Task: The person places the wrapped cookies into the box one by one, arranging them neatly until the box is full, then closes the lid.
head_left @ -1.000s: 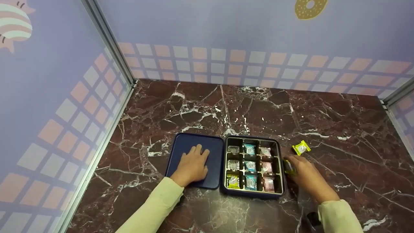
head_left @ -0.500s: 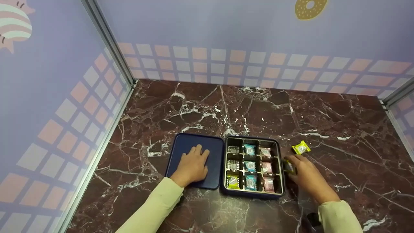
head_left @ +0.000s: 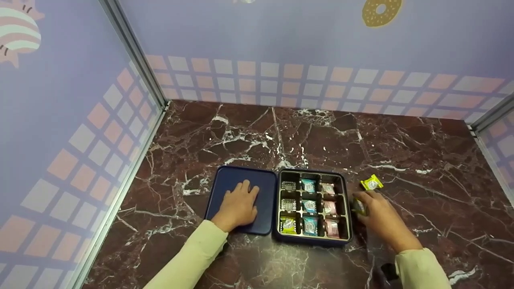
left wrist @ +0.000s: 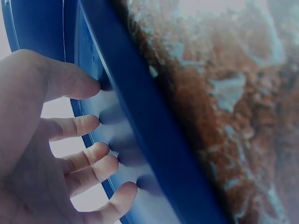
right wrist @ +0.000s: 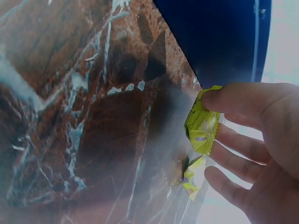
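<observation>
My left hand (head_left: 239,204) rests on the dark blue lid (head_left: 222,182) with its fingers spread; in the left wrist view the fingertips touch the lid's surface. My right hand (head_left: 381,216) pinches a yellow-green wrapped candy (right wrist: 204,120) between thumb and fingers, just off the right side of the blue box (head_left: 317,241). Inside the box, a gridded tray has a column of blue candies (head_left: 309,205), a column of pink candies (head_left: 330,208), and one yellow-green candy (head_left: 288,224) at the near left. Ridged floor shows in the two compartments behind that one.
Another yellow-green candy (head_left: 372,183) lies on the marbled tabletop (head_left: 249,265), just beyond my right hand. Lid and box sit side by side. Lilac panels (head_left: 257,40) with printed squares stand behind and at both sides.
The view has shifted very slightly. My right hand still grips the candy beside the box, and my left hand has stayed on the lid.
</observation>
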A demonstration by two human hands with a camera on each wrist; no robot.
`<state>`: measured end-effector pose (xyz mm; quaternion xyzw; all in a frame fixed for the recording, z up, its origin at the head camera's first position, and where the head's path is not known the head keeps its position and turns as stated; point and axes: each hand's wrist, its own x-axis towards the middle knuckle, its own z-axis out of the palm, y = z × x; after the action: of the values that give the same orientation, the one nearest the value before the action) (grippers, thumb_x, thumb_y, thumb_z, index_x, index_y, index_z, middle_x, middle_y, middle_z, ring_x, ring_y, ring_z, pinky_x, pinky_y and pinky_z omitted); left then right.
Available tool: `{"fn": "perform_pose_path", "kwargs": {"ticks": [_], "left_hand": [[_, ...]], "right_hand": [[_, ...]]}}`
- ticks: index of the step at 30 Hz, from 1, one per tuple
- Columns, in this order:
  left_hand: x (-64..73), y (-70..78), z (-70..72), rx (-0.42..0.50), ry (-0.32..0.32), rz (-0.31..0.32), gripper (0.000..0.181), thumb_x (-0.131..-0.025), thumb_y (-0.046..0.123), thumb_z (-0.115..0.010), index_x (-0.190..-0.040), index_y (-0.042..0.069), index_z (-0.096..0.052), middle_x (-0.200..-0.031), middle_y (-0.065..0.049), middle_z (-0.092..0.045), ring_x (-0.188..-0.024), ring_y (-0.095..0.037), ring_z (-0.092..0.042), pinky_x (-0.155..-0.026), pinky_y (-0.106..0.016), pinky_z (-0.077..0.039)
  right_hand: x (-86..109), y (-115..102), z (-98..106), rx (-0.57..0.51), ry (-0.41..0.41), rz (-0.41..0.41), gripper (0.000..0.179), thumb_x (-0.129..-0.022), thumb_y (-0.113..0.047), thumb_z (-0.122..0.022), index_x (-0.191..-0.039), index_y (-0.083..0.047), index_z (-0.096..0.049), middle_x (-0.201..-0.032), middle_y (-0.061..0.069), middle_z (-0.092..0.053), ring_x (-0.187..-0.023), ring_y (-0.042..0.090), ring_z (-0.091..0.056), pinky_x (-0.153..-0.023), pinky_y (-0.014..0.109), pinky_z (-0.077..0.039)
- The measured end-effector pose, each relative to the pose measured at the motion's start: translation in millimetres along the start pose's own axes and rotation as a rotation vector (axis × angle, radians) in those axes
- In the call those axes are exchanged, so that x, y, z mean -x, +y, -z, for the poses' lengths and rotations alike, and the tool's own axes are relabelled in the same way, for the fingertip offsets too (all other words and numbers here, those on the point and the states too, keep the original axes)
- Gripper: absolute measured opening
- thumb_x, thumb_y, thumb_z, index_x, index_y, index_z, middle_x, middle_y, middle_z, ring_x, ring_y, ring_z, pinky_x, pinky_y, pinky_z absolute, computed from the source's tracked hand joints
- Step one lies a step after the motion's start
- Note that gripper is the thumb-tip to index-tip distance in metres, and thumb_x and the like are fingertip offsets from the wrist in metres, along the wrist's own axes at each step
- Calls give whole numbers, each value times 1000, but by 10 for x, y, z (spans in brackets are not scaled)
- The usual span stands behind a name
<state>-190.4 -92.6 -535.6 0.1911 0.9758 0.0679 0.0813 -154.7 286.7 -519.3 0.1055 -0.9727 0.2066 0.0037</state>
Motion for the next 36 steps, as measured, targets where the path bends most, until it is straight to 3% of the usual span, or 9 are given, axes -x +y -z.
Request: {"fn": "perform_pose_path", "kwargs": {"ticks": [17,36], "left_hand": [[-10,6,-2,9,-37,18,56,-92,29,-59,-144,14,-45,-150,-19,-37,-137,-36,-39,-99,-62,-41],[5,2,-10,25,-5,6,55,-91,27,-60,-142,11,-46,-147,-20,-40,-134,-37,-42,-97,-63,-42]], "right_hand": [[44,-109,191,12,3,-3,55,-76,-5,-77,-127,-3,-59,-125,24,-57,-117,50,-52,-95,64,-41],[17,-290,295,49,76,95,56,-71,-4,-80,-124,-6,-60,-111,18,-62,-97,41,-62,-84,57,-48]]}}
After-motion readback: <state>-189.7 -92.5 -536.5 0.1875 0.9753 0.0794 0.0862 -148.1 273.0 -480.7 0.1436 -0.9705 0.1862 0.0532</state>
